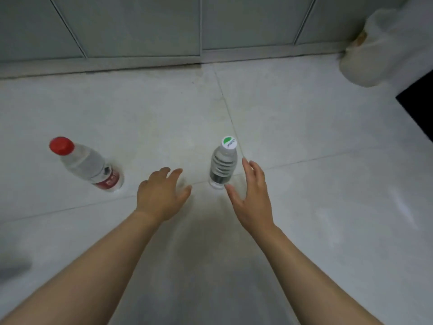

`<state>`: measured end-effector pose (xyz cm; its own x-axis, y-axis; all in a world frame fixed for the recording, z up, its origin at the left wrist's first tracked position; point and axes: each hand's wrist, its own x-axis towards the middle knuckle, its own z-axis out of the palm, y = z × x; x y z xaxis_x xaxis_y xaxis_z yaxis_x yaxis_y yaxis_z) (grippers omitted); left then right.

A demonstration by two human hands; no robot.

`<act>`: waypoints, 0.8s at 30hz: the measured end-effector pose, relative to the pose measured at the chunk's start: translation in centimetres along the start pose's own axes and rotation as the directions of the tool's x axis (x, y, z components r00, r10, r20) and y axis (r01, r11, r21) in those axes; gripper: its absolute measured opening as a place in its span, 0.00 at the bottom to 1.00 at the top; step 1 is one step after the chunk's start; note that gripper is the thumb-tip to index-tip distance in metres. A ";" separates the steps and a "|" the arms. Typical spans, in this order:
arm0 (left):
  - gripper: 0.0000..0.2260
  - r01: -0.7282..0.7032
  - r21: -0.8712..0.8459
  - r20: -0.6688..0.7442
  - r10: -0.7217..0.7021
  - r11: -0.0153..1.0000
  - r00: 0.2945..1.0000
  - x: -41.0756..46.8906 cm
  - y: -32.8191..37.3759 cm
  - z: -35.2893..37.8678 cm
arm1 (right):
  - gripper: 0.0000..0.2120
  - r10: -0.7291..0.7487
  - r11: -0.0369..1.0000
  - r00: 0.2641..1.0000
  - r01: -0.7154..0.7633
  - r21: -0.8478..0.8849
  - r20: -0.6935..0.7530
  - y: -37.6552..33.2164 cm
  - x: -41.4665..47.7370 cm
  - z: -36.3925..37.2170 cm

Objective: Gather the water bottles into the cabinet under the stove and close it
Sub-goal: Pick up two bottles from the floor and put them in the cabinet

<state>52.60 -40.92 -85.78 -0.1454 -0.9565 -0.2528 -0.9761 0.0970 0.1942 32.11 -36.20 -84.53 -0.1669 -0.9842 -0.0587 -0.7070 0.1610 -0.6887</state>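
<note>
Two water bottles stand upright on the pale tiled floor (304, 127), well apart from each other. The red-capped bottle (87, 165), which has a red label low on its body, is on the left. The ribbed bottle with a green-and-white cap (222, 165) is near the middle, beside a tile joint.

Both bare hands reach forward and down. The left hand (161, 194) hovers between the two bottles with its fingers spread and loosely curved, holding nothing. The right hand (254, 198) is spread wide just to the right of the ribbed bottle, thumb tip near the base and fingers alongside the body. It has no grip on the bottle, and I cannot tell whether the thumb touches it.

Closed grey cabinet doors (140, 26) run along the far edge of the floor. A white plastic bag (384, 48) sits at the far right.
</note>
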 end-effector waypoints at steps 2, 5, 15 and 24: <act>0.26 0.022 -0.019 -0.027 -0.022 1.000 0.999 1.5 -0.6 3.8 | 0.33 -0.038 0.998 0.997 0.041 0.043 -0.070 1.7 1.4 2.1; 0.25 0.016 -0.041 -0.100 -0.020 0.999 0.995 2.6 -1.3 7.8 | 0.33 -0.110 0.983 0.983 0.130 0.133 -0.148 2.7 2.6 4.2; 0.28 -0.011 0.063 -0.080 0.016 0.998 0.997 2.8 -2.9 12.8 | 0.43 -0.161 0.886 0.947 0.262 0.381 -0.277 2.9 5.4 8.7; 0.33 -0.145 0.162 0.082 0.134 0.976 0.988 2.8 -4.6 9.6 | 0.40 -0.165 0.925 0.969 0.217 0.311 -0.187 1.5 5.8 7.8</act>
<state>55.11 -41.41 -96.48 -0.2872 -0.9092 -0.3014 -0.9577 0.2782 0.0733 35.48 -42.26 -91.54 -0.1736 -0.9661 0.1912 -0.4768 -0.0875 -0.8746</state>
